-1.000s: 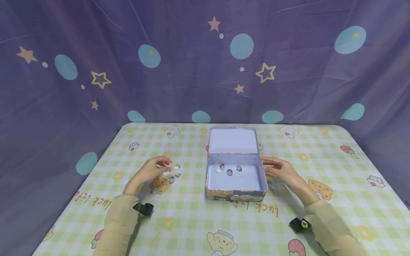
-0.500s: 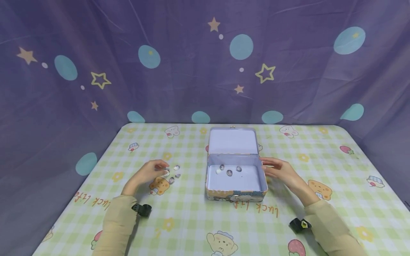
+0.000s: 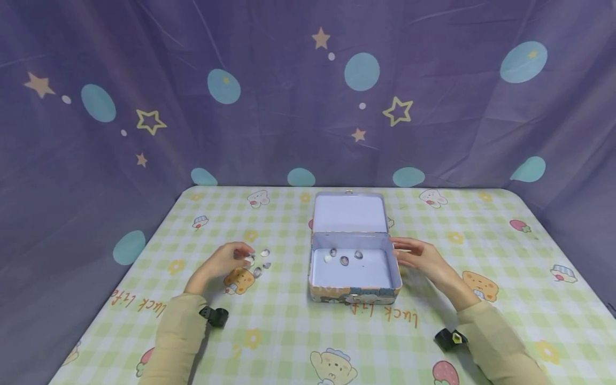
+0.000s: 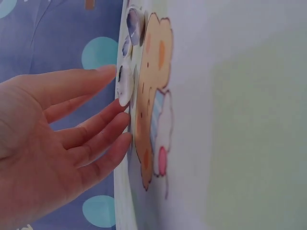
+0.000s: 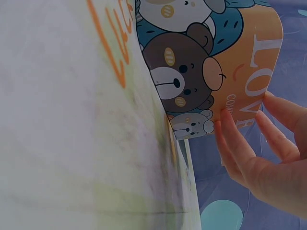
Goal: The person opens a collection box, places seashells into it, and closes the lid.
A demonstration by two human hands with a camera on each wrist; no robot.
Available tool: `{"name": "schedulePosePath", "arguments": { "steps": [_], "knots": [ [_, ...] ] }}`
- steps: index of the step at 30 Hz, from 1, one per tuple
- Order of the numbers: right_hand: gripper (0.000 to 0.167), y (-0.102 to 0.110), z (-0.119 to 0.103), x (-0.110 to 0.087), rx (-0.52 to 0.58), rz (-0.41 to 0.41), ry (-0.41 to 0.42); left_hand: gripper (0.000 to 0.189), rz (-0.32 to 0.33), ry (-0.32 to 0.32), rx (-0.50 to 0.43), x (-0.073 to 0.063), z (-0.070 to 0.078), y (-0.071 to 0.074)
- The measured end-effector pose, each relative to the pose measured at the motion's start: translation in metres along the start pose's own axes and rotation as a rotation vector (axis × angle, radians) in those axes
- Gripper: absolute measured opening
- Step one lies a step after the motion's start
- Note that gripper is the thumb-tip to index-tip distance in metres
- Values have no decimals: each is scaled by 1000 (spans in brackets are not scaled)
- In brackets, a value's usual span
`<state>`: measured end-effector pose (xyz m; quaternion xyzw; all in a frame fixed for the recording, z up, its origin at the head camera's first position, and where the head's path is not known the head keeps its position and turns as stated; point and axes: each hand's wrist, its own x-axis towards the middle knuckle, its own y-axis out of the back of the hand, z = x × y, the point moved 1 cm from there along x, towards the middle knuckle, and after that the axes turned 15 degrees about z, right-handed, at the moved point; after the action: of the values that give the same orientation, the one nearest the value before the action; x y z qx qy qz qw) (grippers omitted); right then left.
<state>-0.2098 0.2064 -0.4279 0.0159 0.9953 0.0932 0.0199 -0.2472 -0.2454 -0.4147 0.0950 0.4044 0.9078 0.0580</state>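
My left hand (image 3: 223, 260) reaches down over several small purple-and-white shells on the left of the table. Its thumb and forefinger are right at the opposite ends of a white shell (image 4: 125, 84), with the other fingers stretched out below in the left wrist view. Two more shells, one of them this purple-tinged shell (image 4: 135, 25), lie just beyond it. An open-lidded tin box (image 3: 354, 295) stands at mid-table, with several shells inside, among them a dark-edged shell (image 3: 344, 261). My right hand (image 3: 423, 259) rests its nearly straight fingertips against the box's right side, which shows printed bears in the right wrist view.
A green-and-white checked cloth (image 3: 279, 326) with cartoon prints covers the table. The box's lid (image 3: 349, 213) leans back behind it. A purple curtain (image 3: 289, 123) with stars and ovals hangs at the far edge. A black wrist camera (image 3: 451, 338) sits at the right sleeve.
My left hand has shifted slightly left, and its fingers have closed in on the white shell. My right hand and the box stay in place.
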Motion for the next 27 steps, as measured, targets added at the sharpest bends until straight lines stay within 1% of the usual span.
{"name": "schedulePosePath", "arguments": {
  "steps": [6, 9, 14, 21, 23, 27],
  "knots": [
    [55, 0, 0, 0, 2, 1, -2, 20, -2, 3, 10, 1, 1, -1],
    [54, -1, -1, -1, 7, 2, -2, 19, -8, -14, 15, 1, 2, -1],
    [55, -1, -1, 0, 10, 4, -8, 18, -16, -24, 22, 2, 1, -3],
    [56, 0, -1, 0, 2, 1, -10, 17, -13, -10, 54, 3, -1, -6],
    [56, 0, -1, 0, 3, 2, -11, 16, -16, -13, 64, 2, 0, -7],
    [56, -1, -1, 0, 7, 7, -10, 13, -23, 1, 74, 2, 0, -8]
  ]
}}
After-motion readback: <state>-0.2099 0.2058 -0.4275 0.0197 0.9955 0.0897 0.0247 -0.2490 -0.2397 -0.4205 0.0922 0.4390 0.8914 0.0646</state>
